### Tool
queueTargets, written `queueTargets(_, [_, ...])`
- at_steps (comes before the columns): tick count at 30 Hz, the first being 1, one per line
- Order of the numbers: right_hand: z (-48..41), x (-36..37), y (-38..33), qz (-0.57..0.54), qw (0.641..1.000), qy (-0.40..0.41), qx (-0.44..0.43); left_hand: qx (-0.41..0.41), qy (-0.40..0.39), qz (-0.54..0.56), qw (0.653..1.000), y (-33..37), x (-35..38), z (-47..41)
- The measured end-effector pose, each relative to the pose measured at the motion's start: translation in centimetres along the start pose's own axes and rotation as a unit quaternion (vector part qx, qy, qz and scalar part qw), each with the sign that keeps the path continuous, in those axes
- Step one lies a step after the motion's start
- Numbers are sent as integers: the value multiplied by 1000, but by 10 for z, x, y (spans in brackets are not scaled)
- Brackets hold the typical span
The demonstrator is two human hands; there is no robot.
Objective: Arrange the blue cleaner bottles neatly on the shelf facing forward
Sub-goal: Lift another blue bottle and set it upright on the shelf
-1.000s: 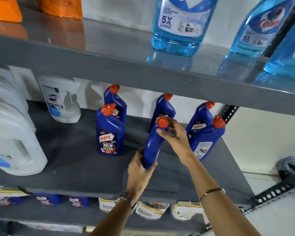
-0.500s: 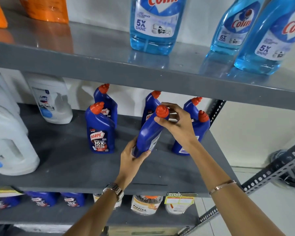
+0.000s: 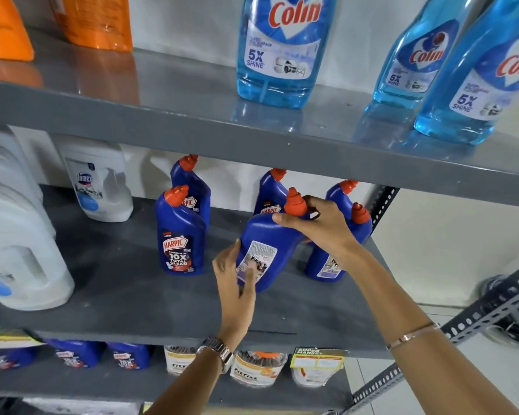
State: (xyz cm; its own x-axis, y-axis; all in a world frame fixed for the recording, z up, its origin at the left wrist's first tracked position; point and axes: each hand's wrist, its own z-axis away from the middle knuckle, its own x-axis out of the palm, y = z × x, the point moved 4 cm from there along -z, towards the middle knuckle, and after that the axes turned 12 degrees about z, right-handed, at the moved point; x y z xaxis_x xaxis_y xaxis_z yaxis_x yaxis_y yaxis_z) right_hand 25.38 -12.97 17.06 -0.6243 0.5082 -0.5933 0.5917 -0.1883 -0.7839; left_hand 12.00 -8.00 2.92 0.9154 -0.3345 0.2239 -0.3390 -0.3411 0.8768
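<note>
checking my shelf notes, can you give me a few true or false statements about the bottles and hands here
1. Both hands hold the same dark blue bottle. True: the left hand is low on its body, the right hand near the neck.
2. The held bottle shows its front label. False: the back label faces the camera.
3. The front left bottle shows its Harpic label. True.
4. The light blue bottles stand on the middle shelf. False: they stand on the top shelf.

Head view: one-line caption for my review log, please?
Both hands, left hand and right hand, hold a blue Harpic bottle, back label outward, over the grey middle shelf.
</note>
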Motion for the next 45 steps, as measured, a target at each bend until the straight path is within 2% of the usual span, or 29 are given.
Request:
queueTargets(2, [2,0,0,-42,998,-37,17,-33,-45,-2,998,-3,7,-4])
queueTargets(6, [4,2,1,-79,991,-107,11,-34,-95,-112,989,-14,13,-18])
queueTargets(12, [-3,3,-6,-119,980,-156,-34,-43,-187,-43,980,-13,8,-42])
queueTargets(14, [-8,4,-9,-131,982,-127,-42,-62,-211,13,975,-9,7,-45])
queueTargets(16, [-13,7,-10,-109,991,-62,-41,-84,-224,30,970,-10,5,-47])
queueTargets(19, [-18,16,-7,-78,996,34,-38,-108,-235,-3,966,-16,1,-54])
queueTargets(21, [-20,24,-1,-63,995,68,-30,-104,-227,-44,967,-22,-3,-61])
queueTargets(23, [-22,33,4,-53,996,71,-28,-109,-218,-62,968,-28,-7,-63])
queueTargets(31, [-28,64,32,-20,998,49,19,-190,-196,-15,962,-61,-21,-54])
queueTargets(37, [-29,70,41,-24,998,56,35,-223,-222,16,949,-72,-21,-57])
queueTargets(42, [-27,72,40,-20,998,57,33,-229,-216,38,949,-70,-21,-53])
queueTargets(45, [-18,72,44,-29,998,47,25,-204,-178,60,961,-60,-19,-43])
